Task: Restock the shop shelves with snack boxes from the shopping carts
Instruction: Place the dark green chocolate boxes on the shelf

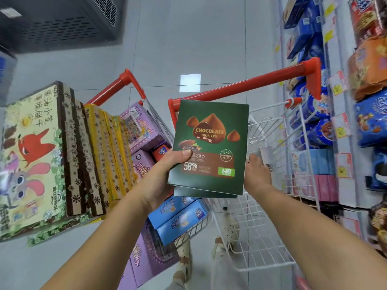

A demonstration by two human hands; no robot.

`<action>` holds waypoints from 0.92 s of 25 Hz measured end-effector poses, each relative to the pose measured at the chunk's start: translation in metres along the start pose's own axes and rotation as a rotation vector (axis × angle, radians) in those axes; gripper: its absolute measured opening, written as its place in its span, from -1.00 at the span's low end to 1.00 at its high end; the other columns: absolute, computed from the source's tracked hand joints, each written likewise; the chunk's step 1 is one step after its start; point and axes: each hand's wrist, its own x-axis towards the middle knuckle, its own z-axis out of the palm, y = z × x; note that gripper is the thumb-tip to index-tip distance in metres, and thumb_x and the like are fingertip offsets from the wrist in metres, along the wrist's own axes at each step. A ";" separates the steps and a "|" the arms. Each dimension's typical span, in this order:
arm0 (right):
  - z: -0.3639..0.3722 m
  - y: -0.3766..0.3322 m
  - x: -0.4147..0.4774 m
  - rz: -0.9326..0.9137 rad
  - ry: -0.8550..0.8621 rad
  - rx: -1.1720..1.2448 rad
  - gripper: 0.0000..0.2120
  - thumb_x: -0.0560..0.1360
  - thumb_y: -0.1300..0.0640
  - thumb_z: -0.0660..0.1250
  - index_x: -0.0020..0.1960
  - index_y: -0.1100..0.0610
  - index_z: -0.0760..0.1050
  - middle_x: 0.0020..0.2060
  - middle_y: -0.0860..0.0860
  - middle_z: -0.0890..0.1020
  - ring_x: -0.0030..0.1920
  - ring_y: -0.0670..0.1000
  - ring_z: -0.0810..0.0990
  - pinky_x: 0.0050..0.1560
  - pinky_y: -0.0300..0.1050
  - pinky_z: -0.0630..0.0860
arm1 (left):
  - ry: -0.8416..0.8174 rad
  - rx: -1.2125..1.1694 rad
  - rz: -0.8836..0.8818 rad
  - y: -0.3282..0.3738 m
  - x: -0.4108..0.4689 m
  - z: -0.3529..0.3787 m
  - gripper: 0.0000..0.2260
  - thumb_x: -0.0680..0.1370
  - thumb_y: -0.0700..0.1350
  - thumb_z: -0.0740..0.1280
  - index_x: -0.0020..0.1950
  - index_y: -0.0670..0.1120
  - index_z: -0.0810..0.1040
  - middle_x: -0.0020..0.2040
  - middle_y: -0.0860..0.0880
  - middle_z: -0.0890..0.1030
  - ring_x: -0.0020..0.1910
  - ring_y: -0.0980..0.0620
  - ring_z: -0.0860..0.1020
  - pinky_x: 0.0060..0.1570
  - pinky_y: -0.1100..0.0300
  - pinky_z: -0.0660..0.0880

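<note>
Two carts stood between me and the aisle floor. The left cart [125, 79] was packed with purple boxes [140, 126], blue boxes [180, 218] and tall biscuit cartons [37, 153]. The right cart [261, 227] looked nearly emptied.

The left hand [165, 174] gripped a green chocolate truffles box [211, 143], thumb pressed on the front face and the other fingers hidden behind it. The edge of a second green box [205, 193] showed just under the first, so I judged the hand was carrying a small stack, held up and clear of the carts to leave the other hand free.

The right hand [256, 170] reached down into the right cart, its fingertips at a pale box [267, 158] leaning against the wire wall. The truffles box covered part of that hand. I could not tell whether its fingers had closed on the pale box or only touched it.

The shop shelves [343, 130] lay close on the right, stocked with blue biscuit packs [320, 122]. My reading was that I was gathering the last stock from this cart before turning to shelve it.
</note>
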 end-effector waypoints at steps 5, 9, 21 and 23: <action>-0.031 0.016 -0.042 0.191 -0.024 0.753 -0.57 0.32 0.02 0.56 0.04 -0.02 0.38 -0.12 -0.08 0.56 -0.12 -0.01 0.56 -0.29 -0.15 0.41 | 0.015 0.003 -0.022 0.000 -0.009 0.002 -0.57 0.26 0.11 0.44 0.06 -0.05 0.67 0.03 -0.12 0.71 -0.06 -0.06 0.67 0.00 0.09 0.62; -0.101 0.035 -0.120 0.345 0.213 1.341 -0.66 0.37 0.20 0.54 0.00 0.05 0.42 -0.13 -0.04 0.60 -0.15 -0.08 0.59 -0.24 -0.24 0.45 | 0.005 0.055 -0.021 0.006 -0.032 0.008 -0.30 0.25 0.14 0.46 0.32 -0.14 0.52 0.12 -0.16 0.68 0.02 -0.11 0.65 0.13 -0.02 0.55; -0.261 -0.013 -0.403 0.314 0.927 1.879 -0.80 0.40 0.13 0.45 0.01 0.11 0.56 -0.12 0.13 0.71 -0.21 0.11 0.68 -0.25 -0.08 0.62 | -0.385 0.252 0.138 0.067 -0.197 0.064 -0.32 0.25 0.07 0.47 0.33 -0.15 0.50 0.05 -0.16 0.70 -0.11 -0.08 0.68 0.00 0.03 0.61; -0.281 -0.023 -0.453 0.297 1.017 1.878 -0.82 0.44 0.14 0.42 0.03 0.11 0.55 -0.13 0.12 0.71 -0.23 0.09 0.69 -0.27 -0.09 0.63 | -0.463 0.312 0.187 0.081 -0.233 0.082 -0.29 0.21 0.09 0.48 0.31 -0.15 0.51 -0.02 -0.12 0.72 -0.15 -0.04 0.69 0.00 0.04 0.57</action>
